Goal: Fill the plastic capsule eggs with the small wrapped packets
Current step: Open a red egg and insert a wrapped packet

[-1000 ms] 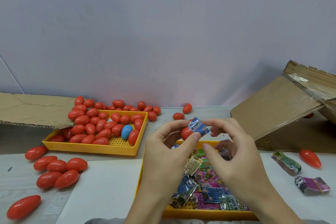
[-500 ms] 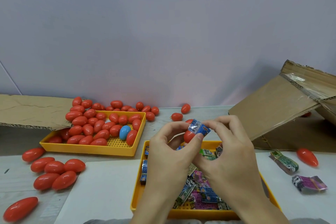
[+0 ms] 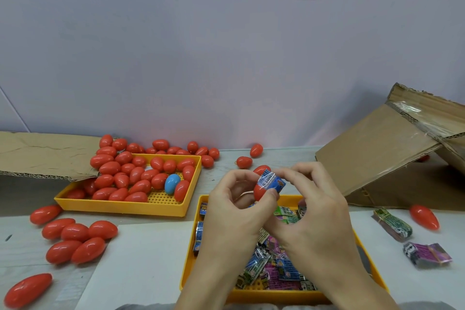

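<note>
My left hand point(image 3: 234, 219) holds a red egg half point(image 3: 259, 191) between thumb and fingers above the near yellow tray point(image 3: 191, 254). A blue wrapped packet point(image 3: 271, 181) sits at the mouth of that egg half, pinched by the fingertips of my right hand point(image 3: 317, 221). The two hands touch each other over the tray, which is full of several blue, pink and green packets point(image 3: 274, 264). A second yellow tray point(image 3: 120, 205) at the left holds several red eggs point(image 3: 125, 173) and one blue egg point(image 3: 172, 183).
Loose red eggs point(image 3: 75, 234) lie on the table at the left and along the wall. A green packet point(image 3: 393, 225), a pink packet point(image 3: 426, 253) and a red egg point(image 3: 424, 216) lie at the right. A cardboard box point(image 3: 392, 156) stands at the right, flat cardboard point(image 3: 42, 153) at the left.
My hands have drawn closer together, and the blue packet has gone from held above the red egg half to pressed against its mouth. The view has shifted slightly.
</note>
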Demonstrator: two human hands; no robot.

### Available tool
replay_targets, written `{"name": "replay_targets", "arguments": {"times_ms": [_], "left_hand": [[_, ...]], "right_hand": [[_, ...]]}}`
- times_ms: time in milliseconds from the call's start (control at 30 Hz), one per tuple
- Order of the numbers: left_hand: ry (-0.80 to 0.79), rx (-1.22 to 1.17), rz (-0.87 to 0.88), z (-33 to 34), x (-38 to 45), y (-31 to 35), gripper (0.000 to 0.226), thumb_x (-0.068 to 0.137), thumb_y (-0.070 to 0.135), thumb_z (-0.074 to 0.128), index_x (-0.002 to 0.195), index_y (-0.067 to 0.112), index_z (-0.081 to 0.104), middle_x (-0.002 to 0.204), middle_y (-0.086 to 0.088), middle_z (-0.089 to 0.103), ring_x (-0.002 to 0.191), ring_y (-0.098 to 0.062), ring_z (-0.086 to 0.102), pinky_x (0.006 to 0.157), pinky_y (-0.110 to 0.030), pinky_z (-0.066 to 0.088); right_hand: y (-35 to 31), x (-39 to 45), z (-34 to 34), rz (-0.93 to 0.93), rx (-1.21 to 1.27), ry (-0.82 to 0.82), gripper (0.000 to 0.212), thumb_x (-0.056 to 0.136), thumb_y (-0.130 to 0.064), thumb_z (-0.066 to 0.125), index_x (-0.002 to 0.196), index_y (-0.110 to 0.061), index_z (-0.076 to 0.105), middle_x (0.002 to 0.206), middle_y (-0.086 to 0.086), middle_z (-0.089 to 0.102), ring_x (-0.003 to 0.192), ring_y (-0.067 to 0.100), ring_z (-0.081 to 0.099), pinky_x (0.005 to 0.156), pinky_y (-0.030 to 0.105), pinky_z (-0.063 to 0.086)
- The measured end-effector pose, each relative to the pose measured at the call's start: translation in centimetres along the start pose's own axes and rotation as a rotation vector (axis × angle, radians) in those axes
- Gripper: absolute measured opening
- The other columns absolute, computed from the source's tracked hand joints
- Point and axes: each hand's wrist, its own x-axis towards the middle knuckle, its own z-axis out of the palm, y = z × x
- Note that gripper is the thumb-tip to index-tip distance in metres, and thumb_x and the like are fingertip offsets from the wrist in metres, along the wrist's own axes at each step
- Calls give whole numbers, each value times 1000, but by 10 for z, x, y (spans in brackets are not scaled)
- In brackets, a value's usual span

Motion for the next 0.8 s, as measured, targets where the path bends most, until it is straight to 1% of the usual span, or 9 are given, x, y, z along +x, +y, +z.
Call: {"name": "replay_targets", "arguments": {"times_ms": [100, 200, 267, 333, 467, 533, 600, 800], "left_hand": [[-24, -23, -23, 0, 0, -2, 22, 86, 6, 74, 105, 15, 68, 93, 1, 75, 89, -15, 73, 79, -28, 60], [-63, -1, 2, 2, 0, -1, 18, 87, 15, 74, 105, 17, 73, 86, 1, 74, 80, -9, 70, 70, -19, 55], [-55, -30, -2, 3, 1, -1, 16, 88, 11, 72, 103, 15, 73, 87, -3, 76, 81, -14, 74, 68, -18, 56], [-55, -74, -15, 3, 1, -1, 17, 88, 7, 70, 105, 11, 72, 88, -8, 77, 81, -21, 76, 67, -21, 58], [-57, -78, -36, 2, 2, -1, 15, 88, 5, 71, 103, 7, 71, 83, -13, 76, 73, -24, 75, 63, -24, 59], [-48, -72, -55, 3, 2, -1, 14, 88, 4, 71, 102, 7, 70, 82, -14, 76, 70, -24, 75, 61, -23, 58], [-47, -63, -67, 3, 2, -2, 14, 88, 5, 71, 102, 7, 70, 82, -14, 76, 69, -23, 75, 59, -23, 58], [-56, -14, -75, 1, 2, -4, 16, 89, 8, 71, 105, 11, 69, 85, -10, 77, 75, -23, 76, 64, -23, 59]], "right_hand": [[-1, 0, 0, 5, 13, -14, 47, 71, -39, 74, 116, -27, 67, 103, -17, 47, 98, 6, 54, 71, 10, 43], [-3, 1, 1, 11, 45, -34, 48, 70, -39, 72, 116, -27, 69, 103, -19, 48, 101, 7, 55, 73, 13, 44], [-5, 1, 0, 0, 65, -44, 50, 70, -44, 68, 117, -27, 69, 104, -19, 49, 100, 6, 56, 75, 15, 48], [-6, 1, -2, -12, 75, -49, 51, 71, -45, 64, 117, -25, 70, 105, -19, 53, 100, 4, 58, 78, 15, 49], [-7, 2, -3, -23, 80, -74, 46, 69, -31, 70, 114, -23, 70, 103, -18, 62, 99, 7, 60, 80, 19, 49], [-7, 2, -3, -28, 75, -90, 44, 69, -29, 70, 112, -23, 71, 101, -19, 63, 96, 7, 60, 80, 18, 48], [-8, 2, -3, -29, 69, -106, 44, 70, -31, 69, 113, -22, 71, 101, -18, 64, 96, 7, 60, 80, 17, 48], [-7, 1, -1, -23, 63, -106, 54, 70, -43, 57, 116, -18, 70, 105, -14, 65, 98, 7, 60, 84, 8, 43]]}}
